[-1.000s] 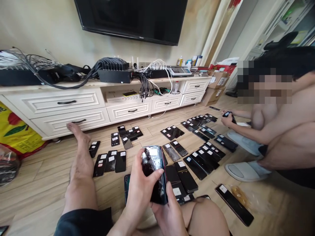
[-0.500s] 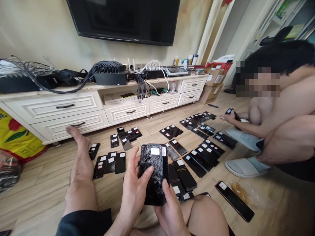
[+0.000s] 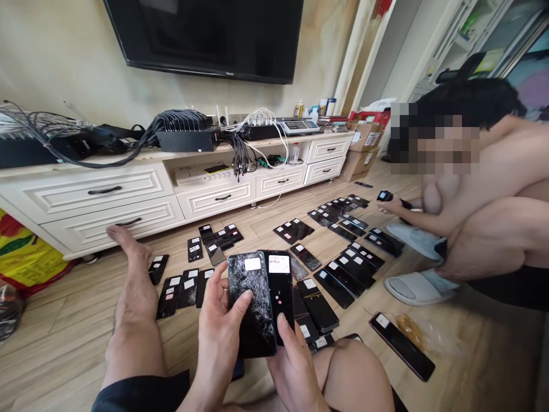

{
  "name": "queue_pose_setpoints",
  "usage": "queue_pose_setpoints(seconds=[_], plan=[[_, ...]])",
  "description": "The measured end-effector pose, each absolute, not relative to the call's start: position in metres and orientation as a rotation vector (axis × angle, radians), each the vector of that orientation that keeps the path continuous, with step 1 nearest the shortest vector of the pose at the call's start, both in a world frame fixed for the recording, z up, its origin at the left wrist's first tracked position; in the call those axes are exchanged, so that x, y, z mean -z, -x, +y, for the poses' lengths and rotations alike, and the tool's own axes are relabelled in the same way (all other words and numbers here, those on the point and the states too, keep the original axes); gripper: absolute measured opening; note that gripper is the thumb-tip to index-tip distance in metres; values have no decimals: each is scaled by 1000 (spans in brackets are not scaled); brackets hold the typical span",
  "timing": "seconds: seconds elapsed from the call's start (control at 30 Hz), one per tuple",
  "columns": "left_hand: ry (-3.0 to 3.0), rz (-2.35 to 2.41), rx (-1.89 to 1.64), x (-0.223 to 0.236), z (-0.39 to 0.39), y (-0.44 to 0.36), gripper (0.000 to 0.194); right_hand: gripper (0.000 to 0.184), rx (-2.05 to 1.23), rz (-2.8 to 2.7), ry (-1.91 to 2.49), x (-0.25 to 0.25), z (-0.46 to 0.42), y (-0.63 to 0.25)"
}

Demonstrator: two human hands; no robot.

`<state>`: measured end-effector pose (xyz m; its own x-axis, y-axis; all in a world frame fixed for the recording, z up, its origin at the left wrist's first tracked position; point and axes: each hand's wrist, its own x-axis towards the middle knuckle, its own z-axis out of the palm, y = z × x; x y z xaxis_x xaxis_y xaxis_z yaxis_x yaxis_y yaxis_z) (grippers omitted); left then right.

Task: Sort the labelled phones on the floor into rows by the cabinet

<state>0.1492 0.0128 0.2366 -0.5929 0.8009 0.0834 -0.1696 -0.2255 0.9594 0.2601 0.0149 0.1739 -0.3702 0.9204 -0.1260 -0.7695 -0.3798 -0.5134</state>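
My left hand (image 3: pixel 223 332) grips a black phone with a cracked screen (image 3: pixel 251 303) and a white sticker near its top. My right hand (image 3: pixel 294 366) holds a second black phone (image 3: pixel 281 289) with a white label, fanned out to the right from behind the cracked one, my thumb on its screen. Both phones are held upright over my lap. Below them several labelled black phones (image 3: pixel 319 300) lie in rows on the wooden floor.
My bare left leg (image 3: pixel 135 303) stretches toward a white drawer cabinet (image 3: pixel 128 194) carrying black charging hubs and cable bundles (image 3: pixel 184 134). Another person (image 3: pixel 484 206) crouches at the right, holding a small dark device (image 3: pixel 385 196). More phone rows (image 3: pixel 189 274) lie left of my hands.
The second phone has slid out to the right from behind the cracked one, so the two now sit side by side. The view has shifted slightly right.
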Motion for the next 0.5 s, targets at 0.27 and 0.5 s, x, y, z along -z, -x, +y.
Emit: queue_pose_setpoints(seconds=[0.27, 0.5], plan=[[-775, 1362, -1899, -235, 14, -146, 76, 67, -1925, -454, 443, -171, 15, -260], [-784, 1349, -1882, -234, 14, -146, 73, 71, -1920, -450, 436, -173, 15, -259]])
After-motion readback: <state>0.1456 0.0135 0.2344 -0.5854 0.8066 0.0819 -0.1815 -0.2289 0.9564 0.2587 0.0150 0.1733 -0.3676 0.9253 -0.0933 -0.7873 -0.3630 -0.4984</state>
